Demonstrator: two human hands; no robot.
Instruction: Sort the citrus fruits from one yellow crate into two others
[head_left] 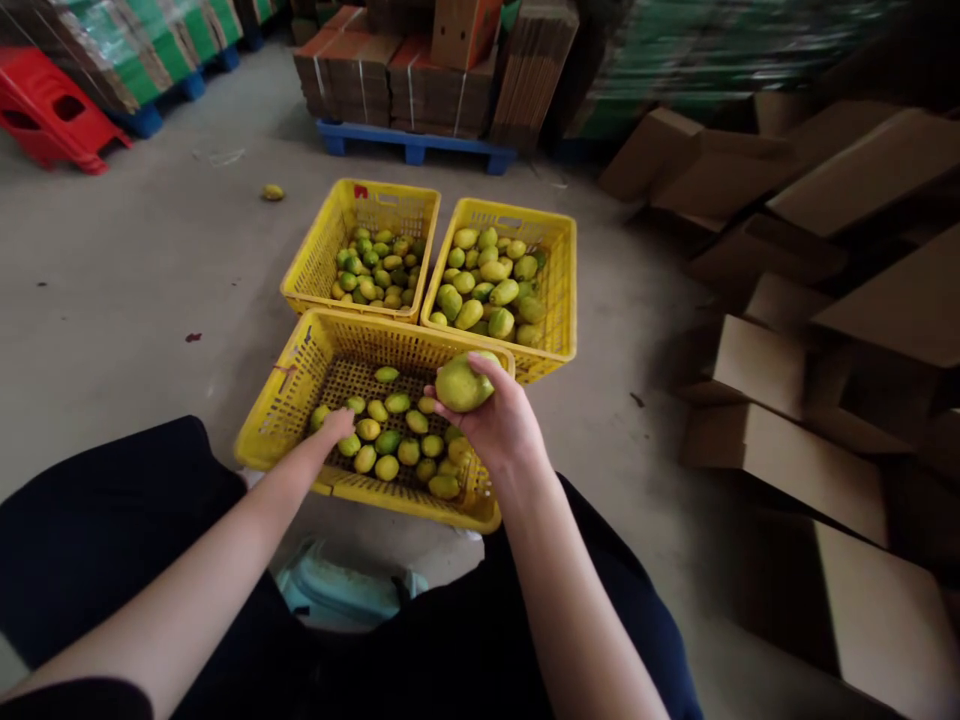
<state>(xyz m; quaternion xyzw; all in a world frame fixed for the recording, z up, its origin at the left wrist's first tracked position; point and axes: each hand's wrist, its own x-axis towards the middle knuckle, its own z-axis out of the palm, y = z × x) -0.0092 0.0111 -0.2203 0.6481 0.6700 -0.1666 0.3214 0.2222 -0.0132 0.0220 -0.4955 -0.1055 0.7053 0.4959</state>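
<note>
Wrapped in my right hand [504, 420] is a large yellow-green fruit [463, 383], held above the right side of the near yellow crate [259, 425]. My left hand [339, 424] reaches into the same crate at its left part, fingers bent down at the small green-yellow fruits [387, 441]; what its fingertips hold, if anything, is hidden. Behind stand two more yellow crates. The back left crate [307, 265] has many small green and yellow fruits, and the back right crate [562, 290] has larger ones.
One yellow fruit [273, 192] lies on the floor. Cardboard boxes [810, 470] are heaped at the right. At the back, a blue pallet [416, 145] bears flattened cartons. A red stool [56, 110] stands far left, and a light blue object [341, 585] lies below the near crate.
</note>
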